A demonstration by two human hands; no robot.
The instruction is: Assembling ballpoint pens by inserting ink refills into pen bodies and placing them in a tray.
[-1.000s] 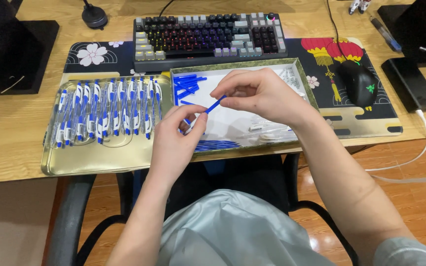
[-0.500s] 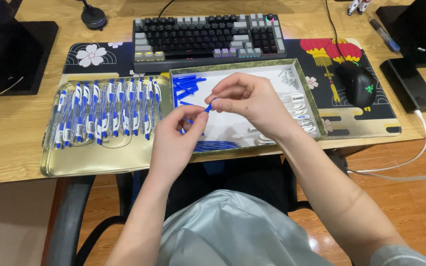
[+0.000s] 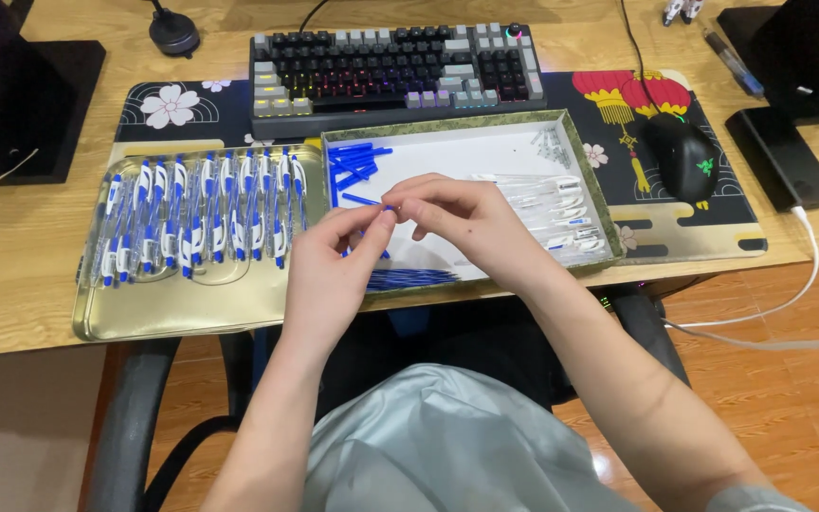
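**Both hands pinch one blue pen part over the box**

Wooden desk (image 3: 11,275). Gold tray (image 3: 191,308) at front edge holds about fourteen assembled blue-white pens (image 3: 196,218). White box (image 3: 485,152) holds loose blue tubes, clear barrels and blue refills. Left hand (image 3: 329,275) and right hand (image 3: 471,223) each pinch the small blue piece (image 3: 388,208), above box centre.

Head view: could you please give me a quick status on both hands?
Left hand and right hand meet over white tray, fingers pinching small blue pen part. Assembled pens on gold tray, clear of them.
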